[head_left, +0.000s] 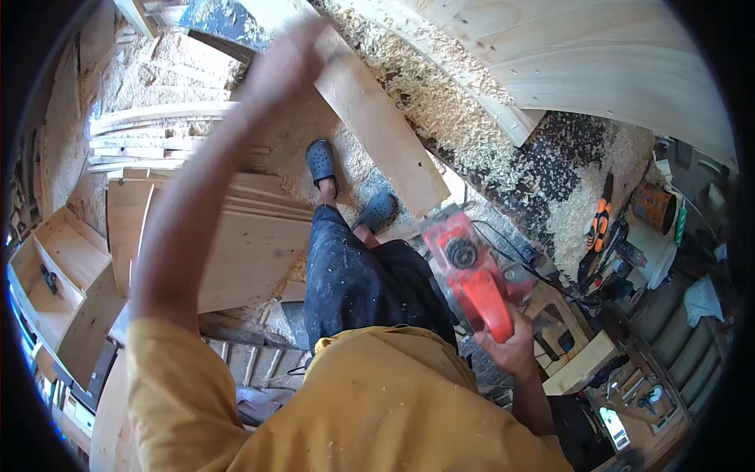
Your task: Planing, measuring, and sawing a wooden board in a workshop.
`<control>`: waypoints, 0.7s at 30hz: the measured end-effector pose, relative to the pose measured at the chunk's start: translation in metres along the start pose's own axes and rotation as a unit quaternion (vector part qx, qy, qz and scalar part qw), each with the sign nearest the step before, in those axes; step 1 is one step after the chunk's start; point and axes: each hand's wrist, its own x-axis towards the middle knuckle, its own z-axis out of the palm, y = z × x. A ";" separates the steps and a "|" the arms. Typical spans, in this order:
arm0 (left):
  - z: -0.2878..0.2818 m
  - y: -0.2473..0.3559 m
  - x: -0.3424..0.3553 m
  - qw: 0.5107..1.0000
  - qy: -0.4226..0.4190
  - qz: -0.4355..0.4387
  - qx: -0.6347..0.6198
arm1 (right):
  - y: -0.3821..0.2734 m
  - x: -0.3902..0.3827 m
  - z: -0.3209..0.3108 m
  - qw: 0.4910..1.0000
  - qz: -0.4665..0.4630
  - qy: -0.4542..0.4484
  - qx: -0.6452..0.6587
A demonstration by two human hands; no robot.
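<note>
My right hand (513,344) is wrapped round the rear handle of a red electric planer (481,293), held low beside my right leg. The planer has a dark round knob on top and a cable (503,240) trailing off to the right. Close to its front lies the near end of a long pale plank (385,141). Over the far part of that plank my left hand (295,51) is stretched out, smeared by motion. Its fingers cannot be made out, nor whether it touches the wood.
Wood shavings (440,102) cover much of the bench. A wide wooden board (605,63) lies at far right, with orange-handled pliers (601,222) nearer. At left are thin strips (149,145), stacked panels (252,252) and an open wooden box (90,307).
</note>
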 end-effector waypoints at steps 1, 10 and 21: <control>0.009 0.032 -0.031 0.976 -0.211 -0.056 -0.004 | 0.000 -0.006 -0.002 0.999 -0.029 -0.011 -0.015; 0.060 0.186 -0.148 0.783 -0.219 0.509 -0.282 | -0.012 -0.022 -0.039 0.971 -0.150 -0.135 -0.130; 0.092 0.153 -0.129 0.929 -0.088 0.293 -0.208 | 0.014 -0.005 -0.002 0.997 -0.022 -0.009 0.067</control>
